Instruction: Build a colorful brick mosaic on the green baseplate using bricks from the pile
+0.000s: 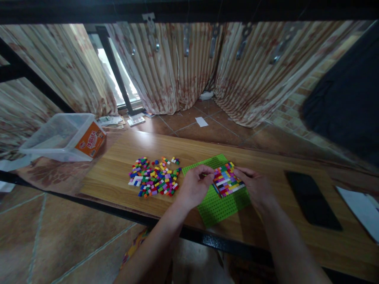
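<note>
A low block of multicoloured toy building bricks (227, 180) sits on a green studded baseplate (217, 209). At its left side is my left hand (195, 187), thumb and fingertips pinched together; anything small between them is too hard to make out. My right hand (256, 187) is closed at the block's upper right edge, with its thumb and fingertips against the bricks. Both hands are over the baseplate and cover parts of it. To the left of my left hand, a spread of loose bricks (156, 177) in many colours lies on the wooden table.
The wooden tabletop (115, 169) carries a dark flat tablet-like slab (312, 199) and white paper (359, 207) on the right. A clear plastic box (59, 148) with an orange label stands at the far left. Curtains (174, 71) hang behind, and a dark bar runs overhead.
</note>
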`<action>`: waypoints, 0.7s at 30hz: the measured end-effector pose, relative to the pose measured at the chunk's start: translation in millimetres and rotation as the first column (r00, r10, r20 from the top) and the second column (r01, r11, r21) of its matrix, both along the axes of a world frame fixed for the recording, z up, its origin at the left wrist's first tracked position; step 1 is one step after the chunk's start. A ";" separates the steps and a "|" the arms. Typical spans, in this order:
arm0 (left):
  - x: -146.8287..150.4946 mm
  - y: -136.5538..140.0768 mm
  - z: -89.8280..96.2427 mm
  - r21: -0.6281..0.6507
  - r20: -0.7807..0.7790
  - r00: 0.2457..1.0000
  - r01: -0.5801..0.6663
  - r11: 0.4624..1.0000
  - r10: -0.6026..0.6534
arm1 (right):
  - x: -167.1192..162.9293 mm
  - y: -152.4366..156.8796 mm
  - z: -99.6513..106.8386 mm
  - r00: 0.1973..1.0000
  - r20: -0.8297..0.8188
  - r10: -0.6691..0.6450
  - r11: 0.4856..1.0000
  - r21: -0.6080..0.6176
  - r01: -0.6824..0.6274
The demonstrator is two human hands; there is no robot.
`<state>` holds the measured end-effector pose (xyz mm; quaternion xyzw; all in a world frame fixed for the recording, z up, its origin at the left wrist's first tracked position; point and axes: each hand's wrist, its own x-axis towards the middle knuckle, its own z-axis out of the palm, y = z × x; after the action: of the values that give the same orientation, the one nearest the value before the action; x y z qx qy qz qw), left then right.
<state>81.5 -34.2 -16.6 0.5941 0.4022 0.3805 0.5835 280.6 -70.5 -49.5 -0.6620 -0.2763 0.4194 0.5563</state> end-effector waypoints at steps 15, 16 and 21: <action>-29.3 29.0 3.7 0.166 -0.188 0.962 -0.169 0.972 0.199 | 0.1 -2.7 -0.2 0.972 0.231 0.035 0.999 -0.009 -0.034; -36.6 33.5 5.4 0.203 -0.240 0.939 -0.199 0.959 0.246 | 0.0 -3.8 0.0 0.973 0.228 0.025 1.000 -0.014 -0.022; -68.5 46.3 12.5 0.342 -0.610 0.719 -0.141 0.929 0.334 | 2.4 -6.7 6.8 0.961 0.261 -0.088 0.996 0.032 0.083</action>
<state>13.0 12.1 -4.1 0.7064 0.5990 0.2705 0.2627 282.9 -77.2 -42.8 -0.7170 -0.3229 0.3011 0.5394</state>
